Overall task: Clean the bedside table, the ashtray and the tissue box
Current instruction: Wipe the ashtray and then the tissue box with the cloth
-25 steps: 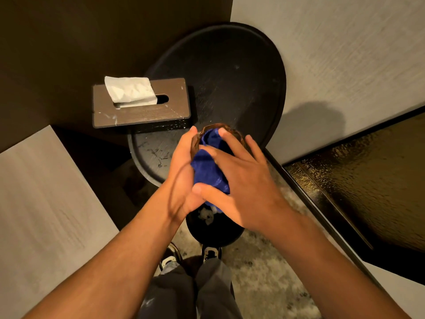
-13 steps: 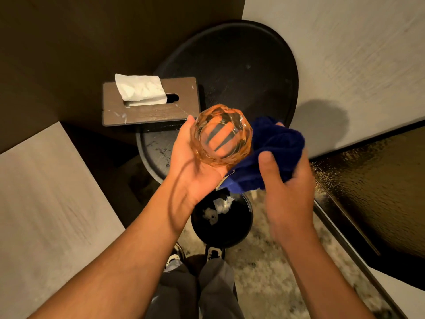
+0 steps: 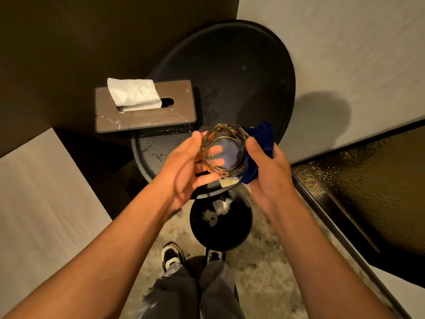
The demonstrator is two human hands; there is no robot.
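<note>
I hold an amber faceted glass ashtray (image 3: 224, 153) above the near edge of the round black bedside table (image 3: 230, 72). My left hand (image 3: 184, 171) grips it from the left and below, fingers showing through the glass. My right hand (image 3: 269, 171) holds a blue cloth (image 3: 259, 146) against the ashtray's right side, thumb on its rim. The brown tissue box (image 3: 147, 116) stands on the table's left part, a white tissue sticking out of its slot. White streaks mark the box lid and the table's near-left surface.
A black round bin (image 3: 239, 236) with crumpled white paper inside stands on the carpet below my hands, just ahead of my shoes. A grey wall panel rises at right, a dark glossy ledge (image 3: 368, 192) at far right, and a pale surface at left.
A second ago the cloth was stuffed inside the ashtray under my right hand. It came out to the right, and now my right hand has brought it back against the ashtray's right side.
</note>
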